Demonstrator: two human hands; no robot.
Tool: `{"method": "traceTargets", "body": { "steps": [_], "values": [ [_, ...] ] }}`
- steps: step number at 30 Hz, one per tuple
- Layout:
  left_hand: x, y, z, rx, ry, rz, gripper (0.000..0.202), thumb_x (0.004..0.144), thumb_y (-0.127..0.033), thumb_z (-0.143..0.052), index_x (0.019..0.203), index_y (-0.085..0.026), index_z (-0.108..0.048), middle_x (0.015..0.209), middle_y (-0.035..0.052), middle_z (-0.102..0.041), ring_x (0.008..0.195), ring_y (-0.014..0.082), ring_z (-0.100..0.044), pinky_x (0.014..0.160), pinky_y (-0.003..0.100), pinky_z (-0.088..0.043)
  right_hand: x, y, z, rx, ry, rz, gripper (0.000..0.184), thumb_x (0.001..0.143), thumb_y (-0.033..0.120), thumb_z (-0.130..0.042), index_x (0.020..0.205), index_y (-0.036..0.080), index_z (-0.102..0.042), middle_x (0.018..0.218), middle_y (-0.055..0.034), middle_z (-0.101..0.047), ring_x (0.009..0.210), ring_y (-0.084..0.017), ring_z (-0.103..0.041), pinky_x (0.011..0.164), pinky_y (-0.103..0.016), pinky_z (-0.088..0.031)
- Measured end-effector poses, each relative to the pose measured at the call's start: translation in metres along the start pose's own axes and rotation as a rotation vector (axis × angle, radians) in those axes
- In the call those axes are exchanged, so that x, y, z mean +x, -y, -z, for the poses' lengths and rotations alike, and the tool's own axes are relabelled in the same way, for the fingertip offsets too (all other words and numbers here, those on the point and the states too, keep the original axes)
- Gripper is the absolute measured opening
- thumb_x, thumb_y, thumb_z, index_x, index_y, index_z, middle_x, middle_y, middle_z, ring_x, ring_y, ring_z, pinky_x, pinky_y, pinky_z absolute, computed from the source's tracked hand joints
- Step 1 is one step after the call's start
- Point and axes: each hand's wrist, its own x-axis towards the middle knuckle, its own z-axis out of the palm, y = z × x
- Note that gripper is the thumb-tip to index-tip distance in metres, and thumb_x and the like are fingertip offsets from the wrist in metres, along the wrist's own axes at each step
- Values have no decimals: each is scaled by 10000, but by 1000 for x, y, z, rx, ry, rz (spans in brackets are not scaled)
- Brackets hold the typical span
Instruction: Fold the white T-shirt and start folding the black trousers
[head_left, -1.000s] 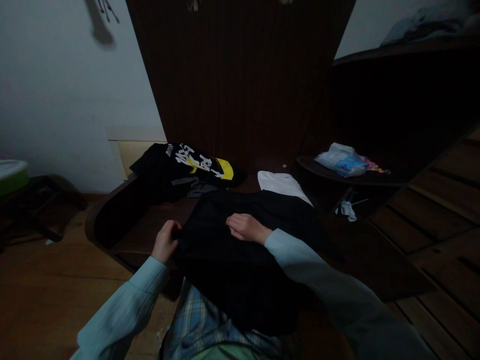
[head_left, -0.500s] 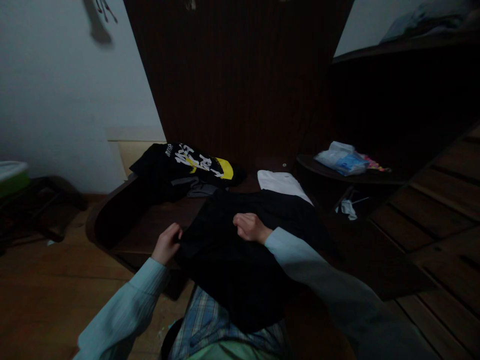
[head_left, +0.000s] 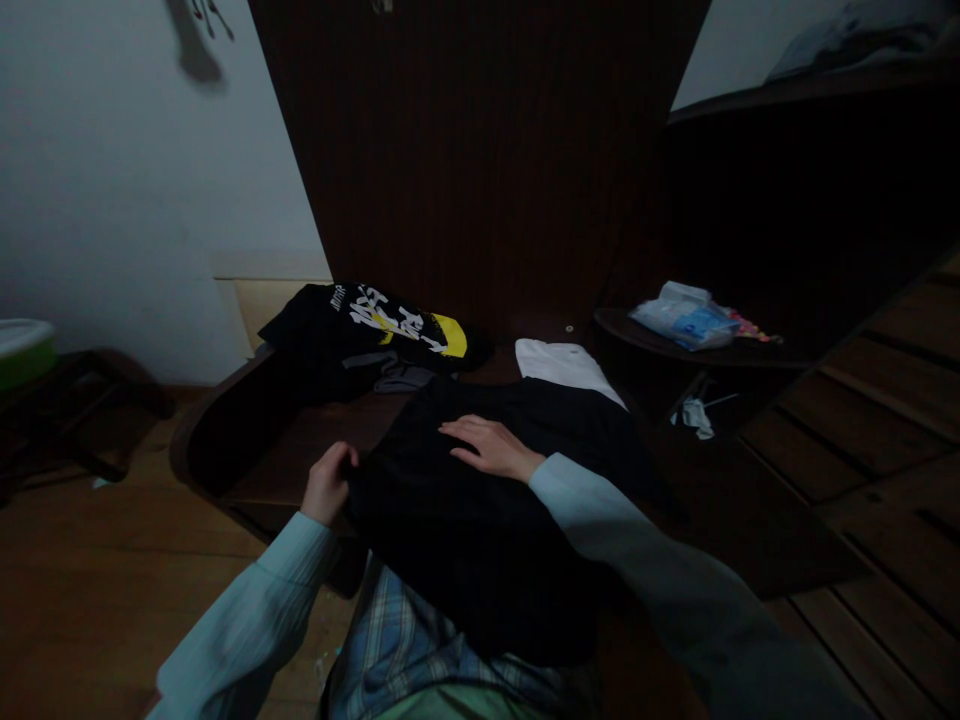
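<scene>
A black garment (head_left: 480, 520) lies spread over a low dark wooden table (head_left: 262, 440) and hangs down toward my lap. My left hand (head_left: 328, 482) is closed, pinching the garment's left edge. My right hand (head_left: 487, 446) rests flat on top of the cloth near its middle, fingers stretched out to the left. Both arms wear pale blue sleeves.
A black shirt with white and yellow print (head_left: 375, 325) lies at the table's far left, with a folded white cloth (head_left: 564, 368) to its right. A small shelf on the right holds a plastic bag (head_left: 686, 318). A dark wooden panel stands behind. A green tub (head_left: 22, 350) sits far left.
My right hand, curled into a fist half a second ago, has opened and now lies flat on the black garment. My left hand keeps its grip on the edge.
</scene>
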Motion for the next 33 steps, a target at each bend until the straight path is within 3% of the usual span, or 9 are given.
{"method": "traceTargets", "body": {
  "steps": [2, 7, 12, 19, 22, 25, 28, 33],
  "values": [
    [1, 2, -1, 12, -16, 14, 84, 540, -169, -395, 520, -206, -322, 547, -34, -410, 548, 116, -418, 550, 222, -340, 0, -1, -1, -3, -3, -23, 390, 864, 344, -422, 1227, 211, -469, 1196, -46, -554, 1094, -162, -480, 906, -316, -431],
    [11, 4, -1, 23, 71, 37, 125, 555, -175, -382, 500, -203, -273, 494, -49, -355, 505, 100, -354, 517, 213, -292, 0, 0, -6, -48, -6, -98, 348, 863, 303, -432, 1179, 186, -518, 1082, -63, -608, 1013, -157, -533, 863, -294, -454],
    [30, 10, 2, 87, 104, 19, 116, 585, -187, -385, 508, -202, -299, 513, -44, -366, 530, 106, -367, 530, 222, -287, 6, 13, -16, -155, -2, -209, 284, 862, 191, -401, 1079, 160, -581, 1062, -77, -621, 991, -162, -541, 837, -275, -457],
    [35, 21, 5, 39, 132, 7, 57, 564, -194, -424, 604, -193, -383, 592, -40, -446, 576, 109, -425, 549, 211, -330, 16, 21, -18, -280, 47, -302, 317, 877, 230, -367, 1140, 145, -523, 856, -101, -632, 860, -188, -568, 724, -286, -473],
    [32, 22, 5, 14, 110, 42, 161, 567, -227, -477, 720, -186, -448, 667, -25, -496, 621, 125, -471, 570, 220, -367, 13, 17, -18, -207, -37, -237, 357, 851, 177, -399, 1200, 145, -469, 957, -98, -616, 922, -177, -549, 775, -291, -467],
    [32, 22, 4, -19, 148, 73, 208, 555, -239, -501, 753, -183, -471, 691, -16, -524, 639, 135, -497, 592, 230, -391, 11, 13, -18, -117, -77, -28, 371, 817, 142, -447, 1185, 174, -483, 1118, -78, -571, 1035, -168, -493, 853, -305, -447],
    [32, 22, 4, -68, 225, 94, 186, 567, -258, -504, 734, -180, -478, 682, -12, -538, 649, 140, -511, 604, 236, -400, 11, 12, -20, -88, -56, 121, 333, 793, 95, -464, 1095, 201, -556, 1153, -50, -564, 1067, -167, -470, 866, -312, -445],
    [22, 24, 9, -118, 215, 97, 169, 573, -246, -490, 725, -182, -457, 680, -20, -534, 651, 132, -507, 598, 229, -400, 11, 11, -22, -47, -58, 102, 225, 831, 157, -454, 996, 176, -606, 1036, -50, -628, 949, -151, -541, 814, -275, -468]
  ]
}}
